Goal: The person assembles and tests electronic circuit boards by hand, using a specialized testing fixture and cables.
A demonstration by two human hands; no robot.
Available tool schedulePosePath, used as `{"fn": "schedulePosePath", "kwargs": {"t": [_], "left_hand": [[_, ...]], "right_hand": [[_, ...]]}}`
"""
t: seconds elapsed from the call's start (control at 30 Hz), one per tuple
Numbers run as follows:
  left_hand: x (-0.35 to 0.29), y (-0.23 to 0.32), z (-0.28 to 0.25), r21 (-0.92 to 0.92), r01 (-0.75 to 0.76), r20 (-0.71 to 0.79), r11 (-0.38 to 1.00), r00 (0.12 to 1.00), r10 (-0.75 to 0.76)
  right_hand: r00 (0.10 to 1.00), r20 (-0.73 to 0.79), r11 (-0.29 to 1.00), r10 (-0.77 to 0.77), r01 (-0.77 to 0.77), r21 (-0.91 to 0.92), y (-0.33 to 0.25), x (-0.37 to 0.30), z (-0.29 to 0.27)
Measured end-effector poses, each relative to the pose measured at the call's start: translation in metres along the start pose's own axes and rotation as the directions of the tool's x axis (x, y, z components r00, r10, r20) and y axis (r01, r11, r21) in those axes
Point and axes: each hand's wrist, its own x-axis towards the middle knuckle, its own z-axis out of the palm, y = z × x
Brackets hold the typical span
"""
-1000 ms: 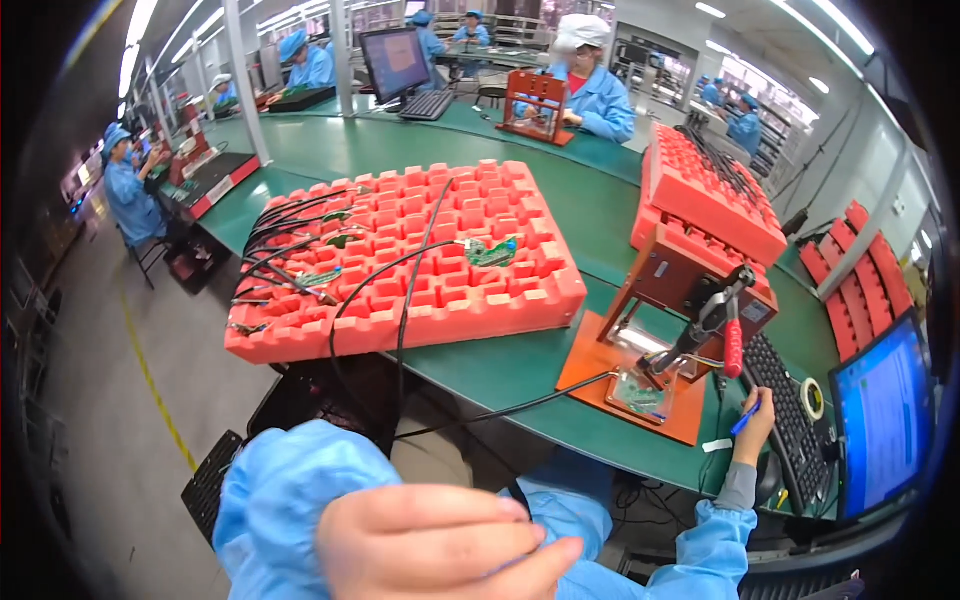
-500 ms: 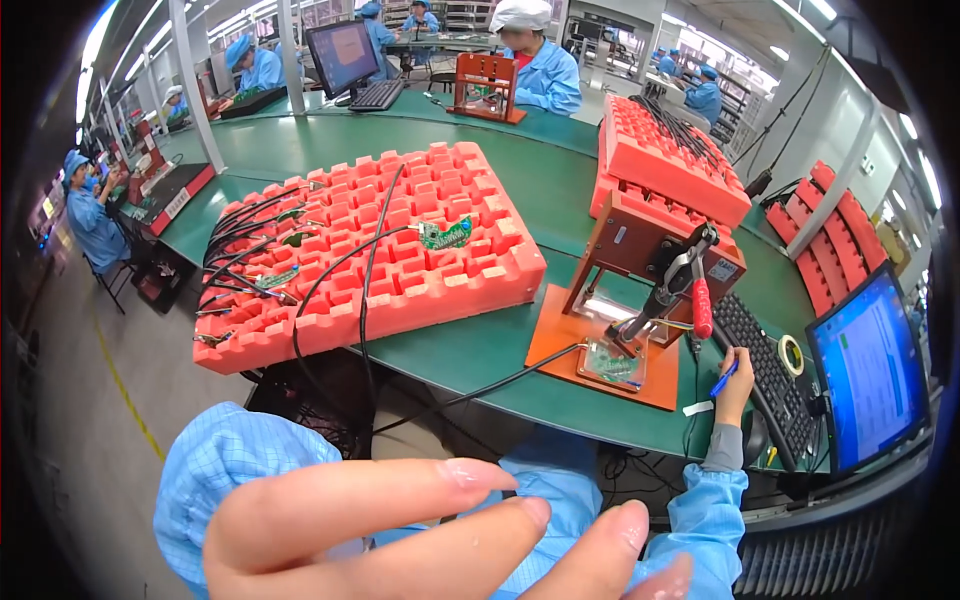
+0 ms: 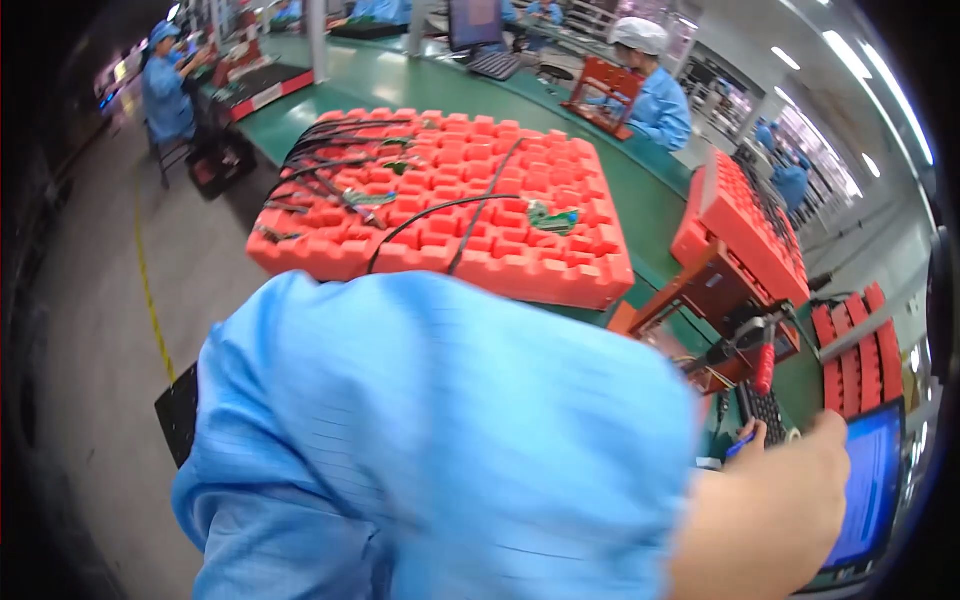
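Just beyond the left hand (image 3: 785, 500), the right hand (image 3: 757, 434) shows only in part, its fingers gripping a blue pen (image 3: 738, 446). Left hand blurred, its fingertips hidden; cannot tell whether they hold anything or are released. Left forearm in a blue sleeve (image 3: 450, 420) reaches across the view from lower left.

Right of the left fingers, overlapped by them in view: a computer monitor (image 3: 872, 490), screen lit blue. Contact cannot be told. Black keyboard (image 3: 762, 408) just past the right fingers.

Beyond both sets of fingers and to their left: an orange-brown fixture (image 3: 715, 285) with a toggle clamp, its red handle (image 3: 765, 368) hanging down above the right fingers. Fixture base largely covered by the sleeve.

Behind the fixture, farther from the fingers: stacked red foam trays (image 3: 745, 225) bearing black cables.

Well left of the fingers, past the sleeve: another red foam tray (image 3: 600, 282) on the green workbench (image 3: 400, 75). Green circuit board (image 3: 556, 220) on its right part, a black cable (image 3: 440, 206) running to it; more boards and bundled cables on its left part.
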Motion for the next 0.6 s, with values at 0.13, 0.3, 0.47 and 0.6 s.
{"fn": "schedulePosePath", "kwargs": {"t": [0.13,0.3,0.47,0.6], "left_hand": [[-0.01,0.004,0.003,0.068,0.019,0.072,0.997,0.997,-0.024],[-0.01,0.015,0.034,0.055,-0.068,0.138,0.996,0.989,0.06],[0.005,0.028,0.041,0.07,-0.197,0.24,0.978,0.955,0.175],[-0.009,0.021,0.042,0.117,-0.233,0.338,0.965,0.923,0.182]], "right_hand": [[0.999,0.022,0.999,0.045,-0.045,0.025,0.006,0.003,-0.002],[0.994,0.016,0.994,0.108,-0.108,0.004,-0.014,0.001,0.003],[0.981,0.003,0.977,0.196,-0.195,-0.09,-0.048,0.03,-0.071],[0.984,-0.125,0.98,0.128,-0.144,-0.134,-0.229,-0.022,-0.057]]}}
